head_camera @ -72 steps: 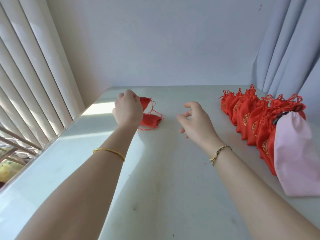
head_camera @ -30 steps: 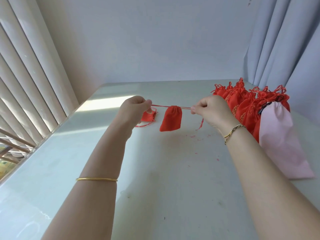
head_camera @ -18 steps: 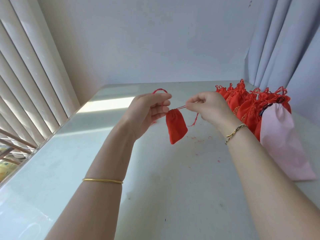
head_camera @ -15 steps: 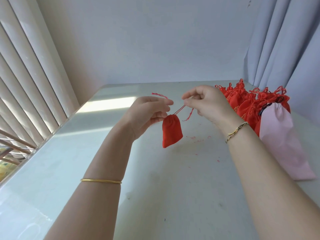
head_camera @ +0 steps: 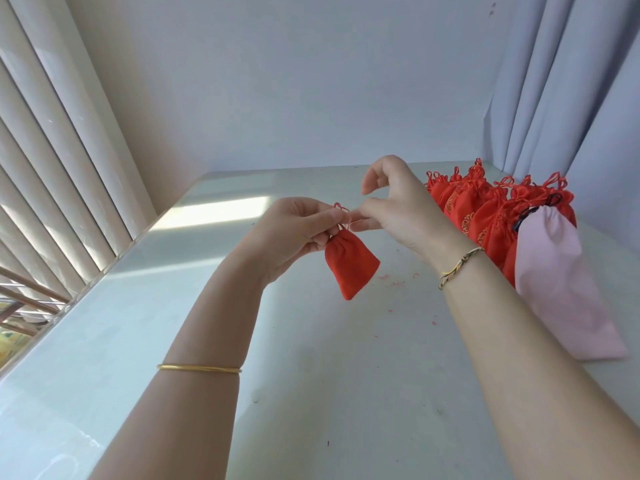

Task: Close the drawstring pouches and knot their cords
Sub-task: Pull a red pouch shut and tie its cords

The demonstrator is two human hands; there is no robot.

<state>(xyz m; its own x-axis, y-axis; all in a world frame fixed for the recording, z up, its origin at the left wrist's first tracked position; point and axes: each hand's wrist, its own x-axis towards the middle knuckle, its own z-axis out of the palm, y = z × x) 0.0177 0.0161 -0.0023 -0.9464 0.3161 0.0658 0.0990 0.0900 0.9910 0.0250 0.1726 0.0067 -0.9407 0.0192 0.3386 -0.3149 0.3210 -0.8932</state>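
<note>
In the head view, the left hand [head_camera: 294, 233] is raised above the table [head_camera: 311, 393] with its fingers curled in. Thumb and fingertips pinch the red cord [head_camera: 341, 206] right at the gathered neck of 1 small red pouch [head_camera: 350, 263]. The pouch hangs just below and to the right of this hand's fingertips, tilted, with its bottom corner pointing down and clear of the table. Its mouth is drawn shut into pleats. A small loop of cord stands up just above the left thumb.

The right hand [head_camera: 403, 211] meets the left fingertip to fingertip, directly above the pouch. Its lower fingers and thumb are closed on the same cord where the 2 hands touch, while the index finger arches up free, curled and holding nothing. How the cord runs between the fingers is too small to tell.

A thin gold bangle [head_camera: 199, 368] circles the left forearm well below that hand. A braided bracelet [head_camera: 457, 267] sits on the right wrist.

Beyond the right hand, further to its right, a crowded pile of red pouches [head_camera: 481, 216] lies on the table with cord loops sticking up. A larger pink bag [head_camera: 561, 282] lies against the pile's near side, beside the right forearm. Small red flecks dot the table beneath the right wrist.

Vertical blinds [head_camera: 52, 150] run along the side beyond the left arm, and a pale curtain [head_camera: 571, 81] hangs beyond the pile.
</note>
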